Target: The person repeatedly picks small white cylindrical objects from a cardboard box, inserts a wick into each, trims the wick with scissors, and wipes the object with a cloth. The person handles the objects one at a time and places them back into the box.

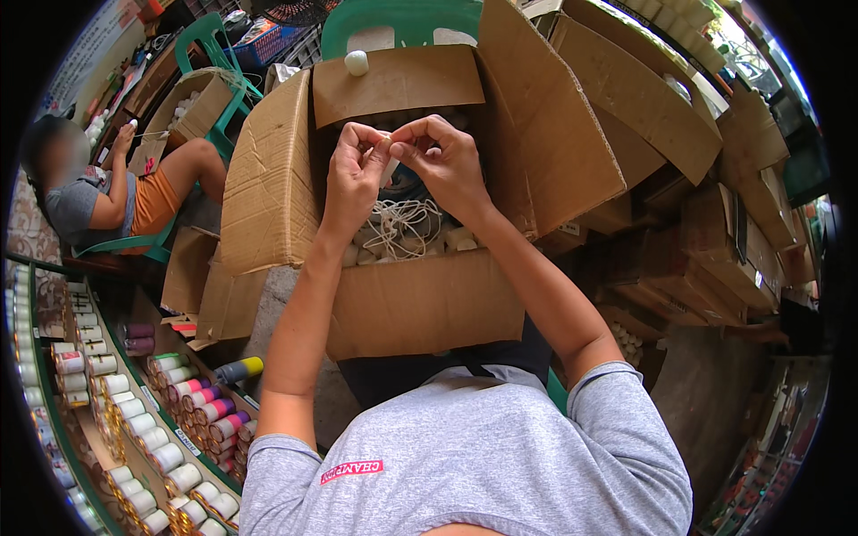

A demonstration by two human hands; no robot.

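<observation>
Over an open cardboard box (420, 308), my left hand (356, 179) and my right hand (447, 170) meet with thumbs and forefingers pinched together. A small white piece (390, 170) shows beside the left thumb; the fingers cover most of it, so its kind is unclear. The right fingertips touch the same spot, and what they pinch is too small to make out. Below the hands, a loose tangle of white string (402, 225) lies on several pale, blocky pieces (458, 239) inside the box. One white rounded piece (357, 62) sits on the far flap.
A green plastic chair (465, 20) stands behind the box. More cardboard boxes (706, 250) are stacked at the right. At the left, racks hold white candle-like cylinders (165, 457) and coloured ones (213, 411). Another person (107, 192) sits at the far left, handling a white piece.
</observation>
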